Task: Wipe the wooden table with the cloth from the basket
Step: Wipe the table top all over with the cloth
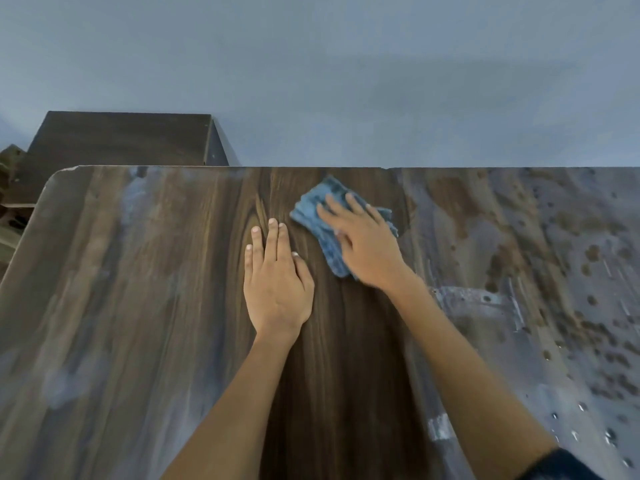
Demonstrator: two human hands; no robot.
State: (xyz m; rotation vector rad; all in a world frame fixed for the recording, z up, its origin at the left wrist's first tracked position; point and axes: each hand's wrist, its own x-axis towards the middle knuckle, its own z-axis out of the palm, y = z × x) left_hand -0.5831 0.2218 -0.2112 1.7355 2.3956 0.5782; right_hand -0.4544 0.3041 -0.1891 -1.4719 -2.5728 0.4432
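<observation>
Nearest me, a dark sleeve cuff [568, 465] shows at my right forearm, low on the right. Both my bare forearms reach out over the dark brown, wood-grain worktop [145, 306], which fills most of the view.

The worktop's right part, to the right of my right arm, is covered in a pale grey film with scrape marks and many small brown spots. Its left part carries faint bluish-grey smears. The strip between my arms looks darker and cleaner, with the grain plain to see.

My left hand [277, 289] lies flat on the worktop near its middle, palm down, the fingers [277, 244] straight and close together, the thumb tucked at the side. It holds nothing.

Just beyond and to the right of my left hand, my right hand [363, 244] presses down on a crumpled blue cloth [318, 209], with the fingers straight and slightly spread over it. The cloth lies flat against the worktop, close to the far edge and about midway along it. Its folds stick out past my fingertips toward the far edge and below my palm on the near side. My right hand is a little blurred.

Past the worktop's far left corner, which is chipped pale, stands a dark brown wooden cabinet [117, 140]. Behind everything is a plain grey-blue wall [346, 81].
</observation>
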